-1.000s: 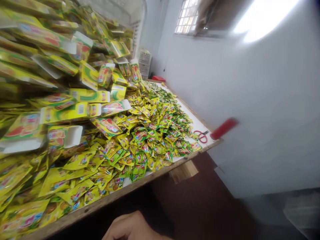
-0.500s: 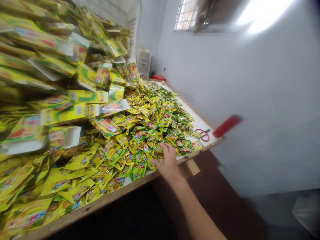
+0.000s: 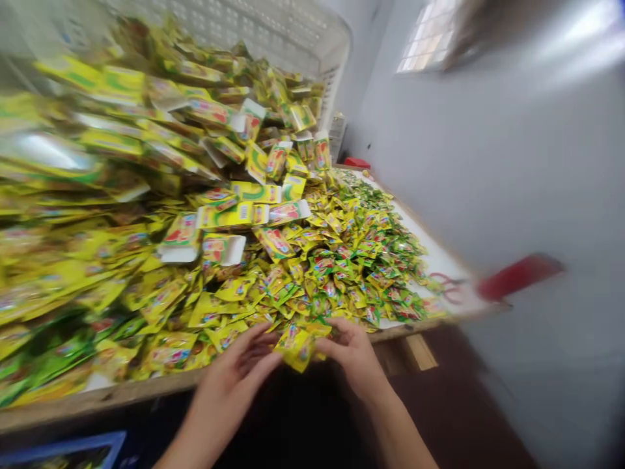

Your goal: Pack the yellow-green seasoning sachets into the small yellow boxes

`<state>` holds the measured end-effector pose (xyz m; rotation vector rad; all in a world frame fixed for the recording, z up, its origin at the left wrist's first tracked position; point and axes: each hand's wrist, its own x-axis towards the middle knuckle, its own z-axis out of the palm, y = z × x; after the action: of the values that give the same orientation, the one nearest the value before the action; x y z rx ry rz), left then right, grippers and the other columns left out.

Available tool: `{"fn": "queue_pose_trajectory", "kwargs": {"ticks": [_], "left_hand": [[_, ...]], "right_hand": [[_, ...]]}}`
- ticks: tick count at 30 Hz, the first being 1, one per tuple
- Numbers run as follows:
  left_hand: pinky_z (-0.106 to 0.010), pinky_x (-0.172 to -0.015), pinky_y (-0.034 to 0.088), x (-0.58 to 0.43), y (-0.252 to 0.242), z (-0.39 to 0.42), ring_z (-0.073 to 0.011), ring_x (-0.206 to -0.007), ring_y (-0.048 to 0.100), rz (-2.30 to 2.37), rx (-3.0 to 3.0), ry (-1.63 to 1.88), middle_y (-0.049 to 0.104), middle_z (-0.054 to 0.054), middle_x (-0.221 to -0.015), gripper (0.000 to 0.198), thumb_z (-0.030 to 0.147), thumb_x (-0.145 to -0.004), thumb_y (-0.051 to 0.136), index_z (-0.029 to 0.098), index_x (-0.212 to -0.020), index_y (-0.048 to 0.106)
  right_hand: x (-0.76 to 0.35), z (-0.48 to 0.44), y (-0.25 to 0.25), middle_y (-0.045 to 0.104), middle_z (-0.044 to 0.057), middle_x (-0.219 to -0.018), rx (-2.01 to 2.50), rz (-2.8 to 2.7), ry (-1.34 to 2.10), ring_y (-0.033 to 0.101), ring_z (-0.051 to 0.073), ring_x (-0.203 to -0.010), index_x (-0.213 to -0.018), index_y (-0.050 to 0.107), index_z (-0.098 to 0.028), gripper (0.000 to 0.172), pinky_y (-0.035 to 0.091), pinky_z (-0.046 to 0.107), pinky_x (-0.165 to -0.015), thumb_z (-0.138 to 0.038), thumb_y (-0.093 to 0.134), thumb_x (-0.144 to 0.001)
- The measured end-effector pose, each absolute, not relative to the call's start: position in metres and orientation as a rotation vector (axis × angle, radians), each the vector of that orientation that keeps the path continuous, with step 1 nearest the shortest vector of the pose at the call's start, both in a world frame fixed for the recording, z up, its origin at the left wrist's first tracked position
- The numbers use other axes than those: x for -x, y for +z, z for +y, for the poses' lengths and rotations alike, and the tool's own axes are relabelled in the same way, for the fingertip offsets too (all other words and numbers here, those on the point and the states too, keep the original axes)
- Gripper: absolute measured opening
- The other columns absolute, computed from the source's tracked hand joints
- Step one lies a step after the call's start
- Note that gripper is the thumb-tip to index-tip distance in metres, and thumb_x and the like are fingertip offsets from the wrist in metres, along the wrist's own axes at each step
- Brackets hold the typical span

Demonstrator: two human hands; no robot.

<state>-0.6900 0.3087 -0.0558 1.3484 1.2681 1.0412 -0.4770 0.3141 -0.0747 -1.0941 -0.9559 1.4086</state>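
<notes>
Small yellow-and-green candy packets lie heaped across the table. Just over the table's front edge, my right hand pinches a small yellow packet between thumb and fingers; a bit of a second one may be in the grip, but blur hides this. My left hand is at the packet's left side, its fingers curved and its thumb apart from them. The thumb tip meets or nearly meets the packet's edge. Behind the heap, yellow boxes with open white flaps are piled up.
A white perforated crate at the back holds many boxes. Red-handled scissors and a red cylinder are at the table's right corner. The wooden table edge runs along the front. Below left is a blue-rimmed container.
My right hand has left the heap and drawn back to the table edge, now holding a packet. My left hand has come into view beside it. The view has swung left.
</notes>
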Motion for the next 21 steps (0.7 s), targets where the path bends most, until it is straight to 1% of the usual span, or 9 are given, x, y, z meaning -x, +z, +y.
{"fn": "queue_pose_trajectory", "kwargs": {"ticks": [1,4,7,11,13,15,17,19,21], "left_hand": [[-0.033,-0.078,0.057,0.686,-0.062,0.319,-0.0229,-0.09,0.069,1.278,-1.356,1.052,0.073,-0.003,-0.097,0.041,0.04,-0.071,0.077,0.023,-0.107,0.067],[-0.029,-0.07,0.054,0.688,-0.081,0.348,-0.0205,-0.077,0.067,1.401,-1.342,1.172,0.071,-0.002,-0.083,0.029,0.041,-0.072,0.074,0.019,-0.09,0.066],[-0.032,-0.071,0.05,0.709,-0.089,0.363,-0.0198,-0.074,0.062,1.582,-1.295,1.377,0.064,-0.001,-0.077,0.028,0.043,-0.077,0.069,0.019,-0.089,0.061],[-0.041,-0.103,0.038,0.731,-0.078,0.357,-0.0266,-0.11,0.055,1.655,-1.355,1.51,0.064,-0.006,-0.11,0.028,0.035,-0.076,0.072,0.022,-0.099,0.068],[-0.039,-0.109,0.033,0.727,-0.071,0.349,-0.0271,-0.118,0.052,1.597,-1.403,1.479,0.063,-0.005,-0.118,0.031,0.032,-0.071,0.077,0.025,-0.1,0.071],[-0.037,-0.093,0.047,0.718,-0.067,0.344,-0.0248,-0.096,0.062,1.513,-1.388,1.394,0.069,-0.004,-0.096,0.028,0.033,-0.068,0.079,0.024,-0.094,0.073],[-0.032,-0.069,0.053,0.713,-0.068,0.344,-0.0202,-0.071,0.064,1.453,-1.296,1.341,0.067,0.0,-0.075,0.023,0.037,-0.071,0.077,0.021,-0.087,0.07],[-0.028,-0.061,0.053,0.714,-0.069,0.344,-0.0178,-0.067,0.064,1.427,-1.164,1.353,0.066,0.001,-0.073,0.023,0.04,-0.077,0.071,0.019,-0.085,0.064],[-0.026,-0.064,0.053,0.719,-0.069,0.344,-0.0173,-0.075,0.066,1.409,-1.053,1.373,0.067,0.001,-0.078,0.023,0.039,-0.079,0.069,0.019,-0.087,0.061]], "right_hand": [[0.488,0.315,-0.076,0.073,0.004,-0.09,1.087,-0.945,1.428,0.067,0.019,-0.078,-0.101,0.069,-0.016,0.037,0.055,0.029,-0.07,-0.028,0.082,-0.069],[0.509,0.327,-0.083,0.072,0.004,-0.088,1.089,-0.823,1.364,0.065,0.018,-0.076,-0.098,0.067,-0.015,0.038,0.057,0.03,-0.066,-0.029,0.083,-0.066],[0.513,0.344,-0.087,0.07,0.005,-0.089,1.08,-0.712,1.331,0.065,0.02,-0.077,-0.097,0.063,-0.014,0.041,0.059,0.033,-0.061,-0.032,0.083,-0.066],[0.521,0.353,-0.079,0.07,0.005,-0.088,1.066,-0.742,1.367,0.065,0.019,-0.074,-0.094,0.062,-0.014,0.039,0.058,0.031,-0.059,-0.03,0.084,-0.065],[0.53,0.353,-0.073,0.07,0.004,-0.085,1.066,-0.821,1.386,0.064,0.018,-0.073,-0.09,0.063,-0.015,0.038,0.057,0.029,-0.06,-0.028,0.085,-0.062],[0.541,0.353,-0.07,0.07,0.003,-0.084,1.042,-0.898,1.424,0.064,0.018,-0.074,-0.089,0.065,-0.015,0.037,0.057,0.029,-0.062,-0.028,0.085,-0.061],[0.549,0.355,-0.071,0.07,0.003,-0.087,1.013,-0.883,1.457,0.064,0.018,-0.074,-0.09,0.066,-0.016,0.034,0.057,0.029,-0.064,-0.031,0.083,-0.064],[0.553,0.356,-0.073,0.071,0.003,-0.088,1.001,-0.802,1.443,0.065,0.017,-0.075,-0.092,0.067,-0.016,0.032,0.057,0.03,-0.067,-0.033,0.081,-0.068],[0.555,0.356,-0.074,0.071,0.005,-0.087,1.004,-0.747,1.401,0.064,0.016,-0.076,-0.09,0.068,-0.015,0.03,0.056,0.028,-0.069,-0.031,0.081,-0.069]]}}
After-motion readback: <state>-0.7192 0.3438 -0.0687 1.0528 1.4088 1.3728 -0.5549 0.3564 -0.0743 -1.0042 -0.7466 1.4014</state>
